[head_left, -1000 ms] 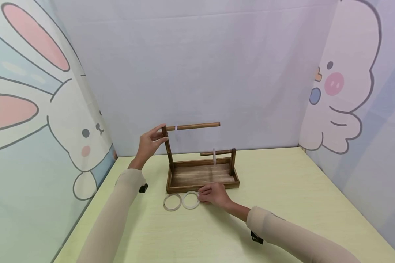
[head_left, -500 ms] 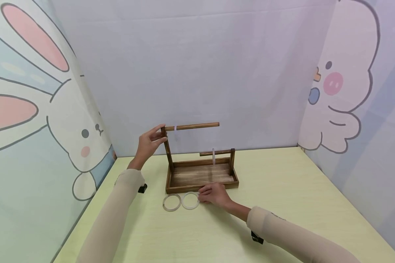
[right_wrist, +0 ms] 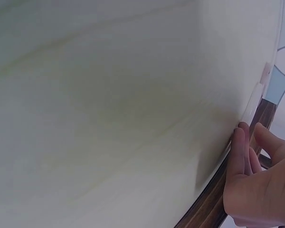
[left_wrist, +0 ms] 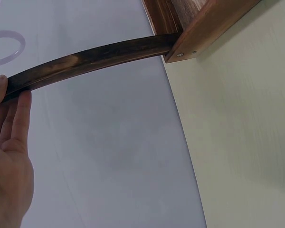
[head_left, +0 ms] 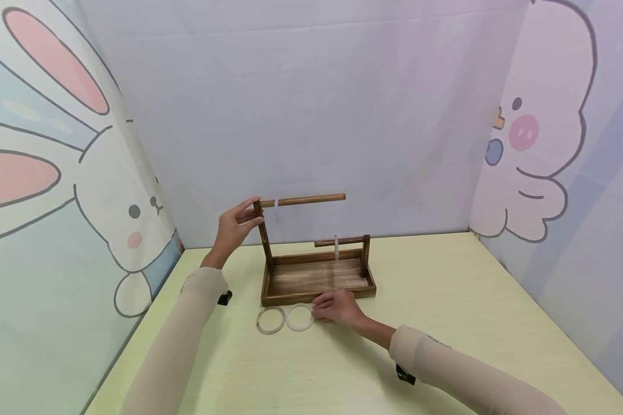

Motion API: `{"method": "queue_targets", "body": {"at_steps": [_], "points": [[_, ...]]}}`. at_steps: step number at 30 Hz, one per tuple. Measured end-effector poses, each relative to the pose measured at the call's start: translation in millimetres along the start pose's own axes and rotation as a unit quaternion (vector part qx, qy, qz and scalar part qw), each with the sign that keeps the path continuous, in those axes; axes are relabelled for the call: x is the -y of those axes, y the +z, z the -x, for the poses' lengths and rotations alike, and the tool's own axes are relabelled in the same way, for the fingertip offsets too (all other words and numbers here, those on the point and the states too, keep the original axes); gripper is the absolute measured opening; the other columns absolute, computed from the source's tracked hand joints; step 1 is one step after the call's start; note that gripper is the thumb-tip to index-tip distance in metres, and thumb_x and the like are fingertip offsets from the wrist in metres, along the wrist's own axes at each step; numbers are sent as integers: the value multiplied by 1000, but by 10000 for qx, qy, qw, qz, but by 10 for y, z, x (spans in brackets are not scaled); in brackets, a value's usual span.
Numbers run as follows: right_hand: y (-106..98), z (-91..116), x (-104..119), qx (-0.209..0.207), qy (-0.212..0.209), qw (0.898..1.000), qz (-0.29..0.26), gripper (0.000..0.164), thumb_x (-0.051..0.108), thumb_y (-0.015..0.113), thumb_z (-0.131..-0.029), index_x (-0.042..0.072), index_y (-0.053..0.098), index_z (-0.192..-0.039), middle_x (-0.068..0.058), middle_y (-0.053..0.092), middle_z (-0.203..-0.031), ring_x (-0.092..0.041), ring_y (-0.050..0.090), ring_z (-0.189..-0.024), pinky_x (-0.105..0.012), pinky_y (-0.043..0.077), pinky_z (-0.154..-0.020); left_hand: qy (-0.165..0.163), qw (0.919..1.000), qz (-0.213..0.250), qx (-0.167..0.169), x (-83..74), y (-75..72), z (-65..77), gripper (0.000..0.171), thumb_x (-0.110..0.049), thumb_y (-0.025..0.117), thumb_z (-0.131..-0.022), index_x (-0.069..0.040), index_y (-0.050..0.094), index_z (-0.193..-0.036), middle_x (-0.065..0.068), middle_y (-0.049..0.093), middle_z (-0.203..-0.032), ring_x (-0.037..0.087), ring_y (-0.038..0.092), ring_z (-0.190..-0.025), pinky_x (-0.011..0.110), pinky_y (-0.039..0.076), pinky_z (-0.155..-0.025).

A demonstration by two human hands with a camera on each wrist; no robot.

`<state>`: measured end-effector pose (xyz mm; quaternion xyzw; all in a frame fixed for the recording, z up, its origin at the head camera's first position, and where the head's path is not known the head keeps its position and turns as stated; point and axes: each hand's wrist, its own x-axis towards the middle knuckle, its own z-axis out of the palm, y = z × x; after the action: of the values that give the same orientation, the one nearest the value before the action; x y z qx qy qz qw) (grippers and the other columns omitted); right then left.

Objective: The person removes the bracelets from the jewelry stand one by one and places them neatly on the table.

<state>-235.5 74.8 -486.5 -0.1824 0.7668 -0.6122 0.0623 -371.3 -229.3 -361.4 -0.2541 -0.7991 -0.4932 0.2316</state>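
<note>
On yellow table (head_left: 446,300), left hand (head_left: 233,227) pinches rack post (head_left: 264,236); right hand (head_left: 337,306) pinches ring (head_left: 299,317).

pale yellow-green table (head_left: 446,300); plain lilac back wall (head_left: 301,104), rabbit cartoon panel (head_left: 57,173) left, pink cartoon panel (head_left: 550,150) right

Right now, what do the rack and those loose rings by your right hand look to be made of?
The rack looks like dark-stained wood: grain shows on its tray floor, and the corner joint in the left wrist view has small fasteners. The rings look like translucent whitish plastic or perhaps glass or jade, smooth and slightly glossy, with the table showing through them; which one is unclear.
</note>
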Motion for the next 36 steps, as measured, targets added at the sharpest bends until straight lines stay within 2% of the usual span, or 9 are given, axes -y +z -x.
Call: {"method": "queue_targets", "body": {"at_steps": [4, 8, 13, 16, 19, 23, 27, 31, 36], "points": [[-5, -10, 7, 26, 11, 10000, 51, 23, -5, 79, -88, -18, 72, -106, -29, 75, -94, -44, 76, -82, -48, 64, -68, -42, 10000, -47, 7, -5, 10, -1, 59, -2, 78, -92, -17, 62, -147, 20, 71, -128, 35, 72, -113, 36, 59, -93], [-7, -50, 6, 112, 107, 9997, 183, 26, -4, 80, -88, -17, 72, -108, -26, 76, -93, -40, 77, -79, -43, 65, -65, -93, 9999, -47, -21, 1, 2, 6, 59, -3, 78, -93, -24, 63, -145, 18, 72, -127, 33, 72, -112, 36, 59, -93], [-33, -114, 73, 87, 96, 9982, 584, 25, 1, 81, -88, -12, 75, -108, -20, 78, -92, -32, 78, -79, -39, 64, -65, -85, 10000, -33, -8, 8, -11, 3, 57, -4, 78, -93, -18, 63, -146, 19, 71, -127, 35, 72, -113, 39, 59, -93], [-59, -150, 170, 92, 19, 9974, 713, 25, 4, 81, -90, -10, 76, -109, -19, 78, -94, -30, 78, -82, -44, 64, -70, -81, 10000, -30, -14, 2, -9, -2, 57, -2, 78, -93, -16, 63, -146, 19, 71, -127, 35, 72, -112, 38, 59, -93], [-82, -197, 273, 93, -19, 9975, 699, 24, 4, 80, -90, -10, 76, -109, -20, 78, -96, -31, 78, -85, -46, 64, -73, -28, 10000, -22, -23, -6, 4, -6, 57, 2, 76, -92, -12, 62, -146, 23, 70, -126, 39, 71, -112, 42, 59, -93], [-107, -291, 394, 29, -262, 9962, 834, 22, 3, 80, -91, -10, 76, -108, -20, 78, -97, -30, 78, -89, -37, 64, -73, -27, 10000, 19, -45, -11, 12, -4, 58, 3, 77, -92, -11, 62, -146, 24, 70, -126, 41, 71, -112, 45, 59, -92], [-117, -400, 518, -78, -577, 9911, 1195, 20, 5, 80, -91, -5, 79, -108, -17, 79, -99, -27, 78, -91, -30, 63, -73, -42, 10000, 32, -40, -3, 2, 5, 58, 0, 78, -92, -15, 62, -146, 21, 70, -128, 37, 71, -113, 39, 60, -92], [-113, -490, 657, -221, -617, 9888, 1343, 19, 8, 81, -91, 1, 80, -108, -13, 79, -100, -24, 78, -91, -33, 63, -74, -14, 10000, 42, -22, 2, -1, 8, 58, -1, 77, -92, -18, 63, -146, 19, 70, -129, 35, 72, -113, 35, 60, -92], [-104, -603, 804, -355, -707, 9871, 1390, 22, 8, 81, -91, 0, 78, -112, -13, 79, -103, -23, 78, -91, -34, 64, -76, -16, 10000, 19, -51, 0, 7, 3, 58, 0, 78, -92, -21, 64, -145, 18, 71, -129, 35, 72, -112, 36, 60, -92]]}}
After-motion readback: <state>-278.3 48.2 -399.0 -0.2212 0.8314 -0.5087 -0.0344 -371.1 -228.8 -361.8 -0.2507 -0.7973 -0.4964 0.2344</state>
